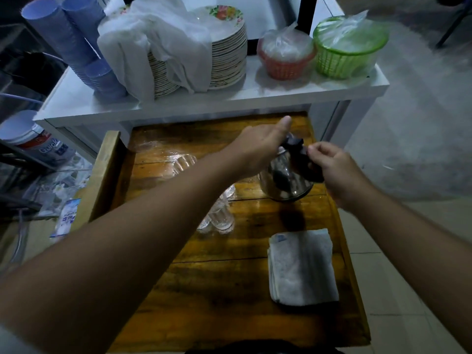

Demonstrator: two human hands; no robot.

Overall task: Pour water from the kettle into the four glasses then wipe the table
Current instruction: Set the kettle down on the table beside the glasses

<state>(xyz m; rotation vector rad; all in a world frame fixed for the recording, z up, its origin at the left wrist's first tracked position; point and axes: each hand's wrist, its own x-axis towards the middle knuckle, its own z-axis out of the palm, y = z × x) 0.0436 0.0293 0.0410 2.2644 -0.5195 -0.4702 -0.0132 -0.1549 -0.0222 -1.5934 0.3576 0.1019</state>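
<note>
A shiny steel kettle with a black lid and handle stands on the wooden table toward its far right. My left hand reaches across and rests on the kettle's top, thumb raised. My right hand pinches the black handle from the right. Clear glasses stand in a group left of the kettle, partly hidden by my left forearm; another glass shows farther back. A folded white-grey cloth lies on the table's right side, nearer to me.
Behind the table stands a white shelf carrying stacked plates under a white cloth, stacked blue cups, a red basket and a green basket. Wet patches glisten on the far table boards. Clutter lies at the left.
</note>
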